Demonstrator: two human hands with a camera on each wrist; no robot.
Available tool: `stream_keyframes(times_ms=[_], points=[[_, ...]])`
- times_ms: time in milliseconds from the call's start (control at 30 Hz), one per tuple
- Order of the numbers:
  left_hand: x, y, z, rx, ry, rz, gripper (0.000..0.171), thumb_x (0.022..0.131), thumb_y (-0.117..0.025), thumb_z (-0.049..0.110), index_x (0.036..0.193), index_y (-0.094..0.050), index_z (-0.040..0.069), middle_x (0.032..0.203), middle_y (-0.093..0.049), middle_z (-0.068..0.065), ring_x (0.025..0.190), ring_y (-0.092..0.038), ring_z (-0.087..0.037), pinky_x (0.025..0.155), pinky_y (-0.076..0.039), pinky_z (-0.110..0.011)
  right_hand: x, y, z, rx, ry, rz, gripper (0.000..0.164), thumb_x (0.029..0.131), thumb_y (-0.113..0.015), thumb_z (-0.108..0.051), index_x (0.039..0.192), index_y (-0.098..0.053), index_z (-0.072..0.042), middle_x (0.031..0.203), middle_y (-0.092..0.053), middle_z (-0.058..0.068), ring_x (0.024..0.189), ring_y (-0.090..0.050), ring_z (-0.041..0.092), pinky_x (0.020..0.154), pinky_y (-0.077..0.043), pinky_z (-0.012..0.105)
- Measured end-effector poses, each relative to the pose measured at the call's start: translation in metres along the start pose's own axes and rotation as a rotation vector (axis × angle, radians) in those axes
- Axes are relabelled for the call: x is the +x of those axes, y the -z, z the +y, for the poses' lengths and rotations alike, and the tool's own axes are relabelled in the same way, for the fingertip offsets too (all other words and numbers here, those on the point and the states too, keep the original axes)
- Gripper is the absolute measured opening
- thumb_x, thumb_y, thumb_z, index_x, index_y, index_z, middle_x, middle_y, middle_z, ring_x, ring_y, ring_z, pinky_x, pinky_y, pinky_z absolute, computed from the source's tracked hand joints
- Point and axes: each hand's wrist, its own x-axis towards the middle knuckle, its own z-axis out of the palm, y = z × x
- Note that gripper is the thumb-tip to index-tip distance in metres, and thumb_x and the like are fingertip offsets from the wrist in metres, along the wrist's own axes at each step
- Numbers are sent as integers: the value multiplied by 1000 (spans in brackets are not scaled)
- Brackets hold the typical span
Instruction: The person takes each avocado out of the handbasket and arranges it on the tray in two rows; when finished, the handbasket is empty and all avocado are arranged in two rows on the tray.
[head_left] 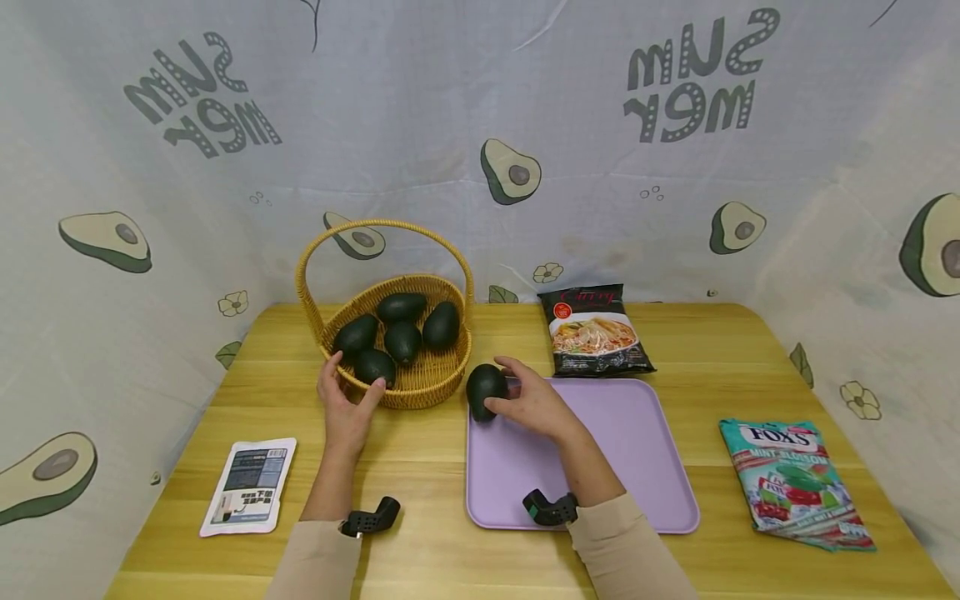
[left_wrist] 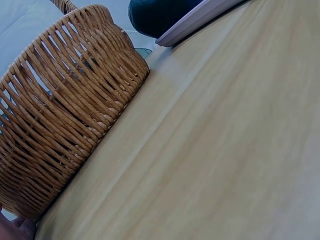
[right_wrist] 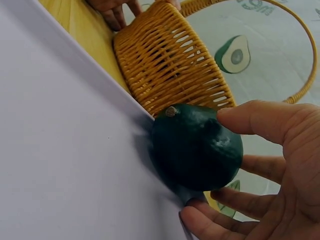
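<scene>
A dark green avocado is at the upper left corner of the lilac tray. My right hand holds it, thumb on the near side and fingers round the far side; the right wrist view shows the avocado low over the tray's edge, and I cannot tell whether it touches. To the left stands a wicker basket with several avocados inside. My left hand grips the basket's front left, thumb at the rim; in the left wrist view mostly the basket's woven wall shows.
A black curry noodle packet lies behind the tray. On the right is a teal Fox's candy bag, on the left a white pouch. The basket's tall handle arches over it. A printed curtain hangs round the table.
</scene>
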Motion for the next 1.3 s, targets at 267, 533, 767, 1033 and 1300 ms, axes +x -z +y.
stream_keyframes(times_ms=[267, 533, 767, 1033, 1300], points=[[8, 0, -26, 48, -1, 23, 81, 91, -71, 18, 157, -24, 18, 163, -9, -16, 147, -28, -38, 119, -27, -51, -1, 3, 1, 23, -11, -6, 78, 89, -77, -23, 156, -40, -11, 154, -44, 25, 127, -60, 41, 99, -53, 51], [5, 0, -27, 86, -6, 40, 79, 90, -70, 19, 155, -25, 17, 161, -13, -17, 139, -32, -35, 115, -29, -50, -3, 6, 1, 13, -11, -9, 77, 90, -78, -24, 157, -40, -13, 155, -43, 23, 128, -60, 41, 98, -54, 51], [3, 1, -28, 87, 5, 39, 77, 92, -67, 18, 155, -24, 18, 161, -13, -17, 142, -30, -36, 118, -27, -53, -8, 7, -3, -59, -9, 8, 78, 90, -77, -32, 157, -39, -19, 158, -41, 19, 135, -55, 41, 105, -48, 56], [-2, 3, -28, 67, 29, 33, 76, 94, -65, 19, 156, -22, 20, 163, -9, -14, 146, -26, -35, 119, -26, -53, -16, 12, -14, -119, 63, 65, 75, 91, -76, -32, 157, -40, -21, 156, -43, 19, 134, -54, 42, 104, -49, 56], [-4, 0, -30, 50, -14, 68, 76, 92, -66, 15, 156, -24, 19, 160, -11, -15, 137, -31, -35, 115, -28, -52, -24, 8, -33, -7, 242, 185, 61, 93, -75, -21, 148, -51, -12, 149, -53, 15, 127, -59, 38, 104, -51, 52]])
